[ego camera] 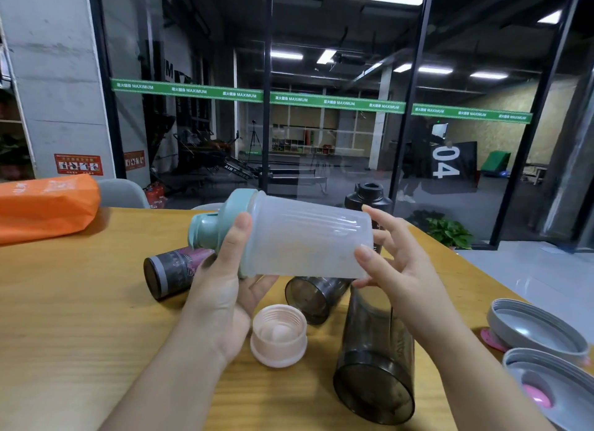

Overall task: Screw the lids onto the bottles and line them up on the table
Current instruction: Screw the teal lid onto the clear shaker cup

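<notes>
Head view: wooden table (80, 302) before glass-walled gym (321, 125).

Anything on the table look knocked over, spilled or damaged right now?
No spill or damage shows. Two dark smoky bottles and a patterned bottle lie on their sides, uncapped; a pink lid and two grey lids lie threads-up.

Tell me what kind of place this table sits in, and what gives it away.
Most likely a gym's lounge or front area. Beyond the glass wall stand exercise machines, a green MAXIMUM banner runs across the glass, and the wooden table is strewn with shaker bottles, one frosted bottle held in both hands.
</notes>
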Motion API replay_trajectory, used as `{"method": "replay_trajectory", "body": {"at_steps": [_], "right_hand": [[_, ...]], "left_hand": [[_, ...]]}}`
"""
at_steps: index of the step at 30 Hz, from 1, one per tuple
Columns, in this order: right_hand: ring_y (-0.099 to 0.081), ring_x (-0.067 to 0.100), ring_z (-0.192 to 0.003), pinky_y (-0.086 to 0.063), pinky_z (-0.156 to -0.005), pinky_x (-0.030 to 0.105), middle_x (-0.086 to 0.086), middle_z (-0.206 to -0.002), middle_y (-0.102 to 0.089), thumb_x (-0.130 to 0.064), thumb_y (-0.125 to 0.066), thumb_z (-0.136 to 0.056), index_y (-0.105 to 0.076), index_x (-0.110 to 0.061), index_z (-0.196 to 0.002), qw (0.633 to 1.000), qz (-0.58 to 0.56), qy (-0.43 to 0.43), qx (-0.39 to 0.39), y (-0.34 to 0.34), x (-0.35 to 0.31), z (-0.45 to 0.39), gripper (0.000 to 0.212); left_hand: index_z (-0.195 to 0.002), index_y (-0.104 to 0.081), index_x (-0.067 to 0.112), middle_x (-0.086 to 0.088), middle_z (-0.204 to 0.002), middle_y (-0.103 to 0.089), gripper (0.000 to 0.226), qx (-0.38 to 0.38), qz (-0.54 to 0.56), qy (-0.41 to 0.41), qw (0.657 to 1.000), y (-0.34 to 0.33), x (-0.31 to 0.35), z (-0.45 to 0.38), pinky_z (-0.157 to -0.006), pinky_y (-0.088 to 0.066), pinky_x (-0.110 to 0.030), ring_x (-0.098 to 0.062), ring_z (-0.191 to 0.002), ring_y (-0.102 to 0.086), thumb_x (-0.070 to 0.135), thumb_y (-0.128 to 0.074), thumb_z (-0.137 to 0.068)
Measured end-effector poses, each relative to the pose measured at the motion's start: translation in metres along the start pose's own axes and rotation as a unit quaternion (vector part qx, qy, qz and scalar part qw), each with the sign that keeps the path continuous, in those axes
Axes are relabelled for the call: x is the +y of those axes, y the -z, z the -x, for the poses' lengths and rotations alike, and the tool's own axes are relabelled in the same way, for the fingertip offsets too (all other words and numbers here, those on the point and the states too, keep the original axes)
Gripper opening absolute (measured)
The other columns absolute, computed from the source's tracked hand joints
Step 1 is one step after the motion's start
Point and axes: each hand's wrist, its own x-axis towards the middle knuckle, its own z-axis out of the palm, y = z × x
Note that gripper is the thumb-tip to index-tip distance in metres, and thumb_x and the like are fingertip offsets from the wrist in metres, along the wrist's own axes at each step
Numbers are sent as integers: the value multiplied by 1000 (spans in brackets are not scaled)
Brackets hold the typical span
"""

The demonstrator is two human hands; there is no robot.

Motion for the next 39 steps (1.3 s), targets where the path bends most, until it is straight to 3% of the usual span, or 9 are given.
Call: {"method": "replay_trajectory", "body": {"at_steps": [6, 10, 14, 17, 22, 27, 33, 36, 39], "right_hand": [[-65, 7, -73, -53, -56, 24, -18, -89, -64, -71, -42, -67, -55, -37, -113, 999, 4, -26, 35, -3, 4, -2, 58], [-57, 10, -57, -47, -50, 26, -8, -92, -62, -70, -36, -77, -56, -35, -108, 997, 9, -48, 56, -4, 3, -2, 50], [-61, -8, -74, -54, -61, 21, -48, -96, -48, -61, -45, -83, -35, -57, -121, 999, 3, -41, 14, -5, -3, 2, 39], [-65, 3, -90, -55, -73, 23, -55, -107, -35, -42, -63, -75, -28, -68, -124, 998, 19, -27, -48, -5, -5, 6, 66], [-66, 31, -97, -55, -85, 48, -27, -133, -44, -15, -73, -74, -35, -64, -128, 996, -30, -10, -82, 0, -3, 3, 83], [-70, 22, -79, -54, -67, 23, -20, -118, -57, -29, -77, -75, -36, -54, -133, 999, 1, -2, -40, 2, -3, 1, 75], [-62, 0, -84, -49, -66, 18, -10, -95, -64, -71, -50, -63, -50, -42, -120, 997, 79, -1, 14, 1, 3, 1, 63], [-57, -13, -80, -42, -60, 5, -14, -91, -62, -70, -46, -67, -54, -35, -101, 997, 65, -18, 30, -2, 2, 2, 49], [-54, -15, -82, -40, -60, 1, -22, -97, -56, -61, -42, -74, -50, -37, -107, 996, 71, -26, 36, -4, -2, 1, 42]], "left_hand": [[-114, -65, 14, -10, -111, -72, 93, -70, -24, -5, 997, 4, -3, -3, -74, -59, -35, -24, -103, -68, 45, -94, -30], [-117, -63, 12, -9, -109, -73, 68, -58, -36, 0, 998, 2, -4, 0, -80, -58, -38, -24, -104, -68, 38, -86, -58], [-101, -66, 15, -7, -98, -76, 43, -10, -29, 14, 999, -1, -4, 1, -79, -57, -42, -22, -97, -71, 34, -71, -62], [-97, -65, 17, -5, -91, -76, 39, 14, 2, 14, 1000, -1, -1, 1, -78, -58, -43, -22, -91, -72, 34, -70, -62], [-94, -64, 21, -3, -87, -77, 37, 26, 2, 3, 1000, -1, 0, 2, -79, -58, -42, -22, -88, -73, 36, -68, -62], [-97, -65, 23, -2, -93, -76, 38, 3, -16, 2, 1000, -1, 0, 2, -79, -53, -38, -21, -93, -72, 40, -65, -63], [-96, -66, 21, -3, -92, -76, 37, -23, -24, 7, 999, -3, -1, 3, -75, -60, -36, -19, -89, -72, 38, -64, -63], [-99, -66, 17, -5, -94, -76, 41, -23, -17, 11, 1000, -3, -3, 3, -79, -59, -37, -21, -92, -72, 35, -67, -62], [-101, -65, 15, -8, -98, -75, 44, -20, -5, 8, 1000, -3, -4, 3, -80, -58, -39, -22, -93, -72, 33, -68, -62]]}}
